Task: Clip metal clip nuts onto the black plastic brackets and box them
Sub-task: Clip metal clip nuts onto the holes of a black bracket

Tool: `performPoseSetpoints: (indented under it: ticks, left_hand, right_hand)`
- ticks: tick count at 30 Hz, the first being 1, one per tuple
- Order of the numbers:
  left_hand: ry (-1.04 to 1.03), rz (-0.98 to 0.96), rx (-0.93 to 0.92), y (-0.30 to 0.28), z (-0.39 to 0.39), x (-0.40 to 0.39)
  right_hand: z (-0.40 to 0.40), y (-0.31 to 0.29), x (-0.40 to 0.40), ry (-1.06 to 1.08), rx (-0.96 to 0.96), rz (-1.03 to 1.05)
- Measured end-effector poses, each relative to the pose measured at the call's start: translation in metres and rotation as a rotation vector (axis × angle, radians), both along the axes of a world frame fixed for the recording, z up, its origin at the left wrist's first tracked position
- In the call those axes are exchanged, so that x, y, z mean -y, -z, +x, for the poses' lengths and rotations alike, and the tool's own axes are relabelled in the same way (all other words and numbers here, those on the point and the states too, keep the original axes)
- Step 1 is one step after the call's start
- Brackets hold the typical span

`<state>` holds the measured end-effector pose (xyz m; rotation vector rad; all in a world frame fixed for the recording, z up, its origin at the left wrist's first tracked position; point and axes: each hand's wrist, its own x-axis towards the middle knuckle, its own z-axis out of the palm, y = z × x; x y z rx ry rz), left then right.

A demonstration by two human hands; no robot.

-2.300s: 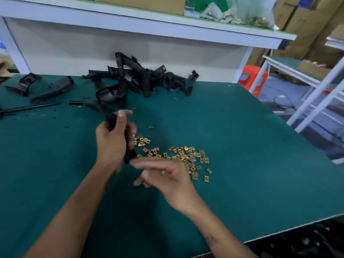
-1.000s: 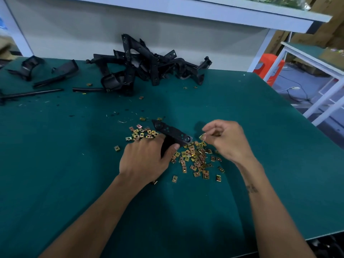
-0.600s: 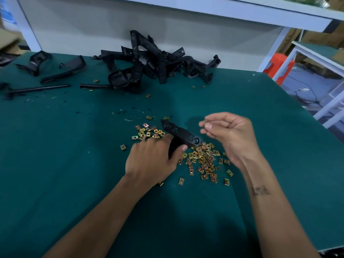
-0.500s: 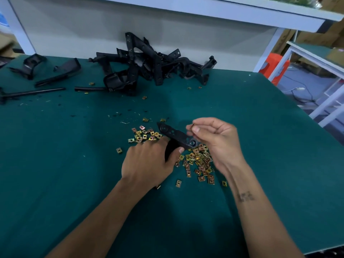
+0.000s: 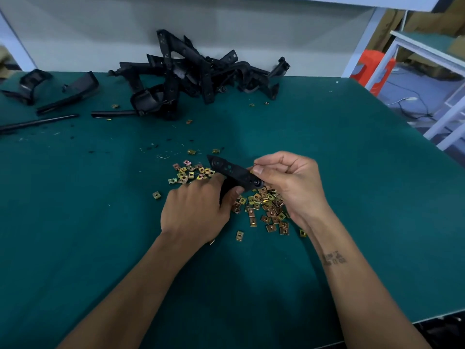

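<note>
Two hands are on one bracket here, right over the clip nuts scattered on the green mat. Our left hand has its fingers curled round the bracket's lower stem, holding it just above the nuts. Our right hand is curled too, thumb and forefinger pinched together at the bracket's right end; there's a bit of gold at the fingertips that looks like a nut, but it's too small for us to be sure. Another little bunch of nuts sits just left of the bracket. Well behind the bracket, against the white wall, is the pile of brackets, with a few loose black parts off to its left.
</note>
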<state>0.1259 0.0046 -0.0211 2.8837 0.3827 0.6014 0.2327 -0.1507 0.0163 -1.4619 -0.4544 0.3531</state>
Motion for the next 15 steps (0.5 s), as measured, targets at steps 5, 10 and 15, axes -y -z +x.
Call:
performPoseSetpoints:
  ticks: [5, 10, 15]
  left_hand:
    - [-0.007, -0.006, 0.017, 0.001, 0.0, 0.0]
    - [-0.009, -0.045, 0.023, 0.002, 0.001, -0.001]
    - [-0.019, -0.067, 0.023, 0.004, 0.002, -0.003]
  right_hand:
    - [-0.002, 0.003, -0.001, 0.012, 0.04, -0.001]
    - [-0.008, 0.011, -0.008, 0.097, 0.117, -0.005]
    - [-0.014, 0.016, -0.017, 0.156, 0.079, 0.068]
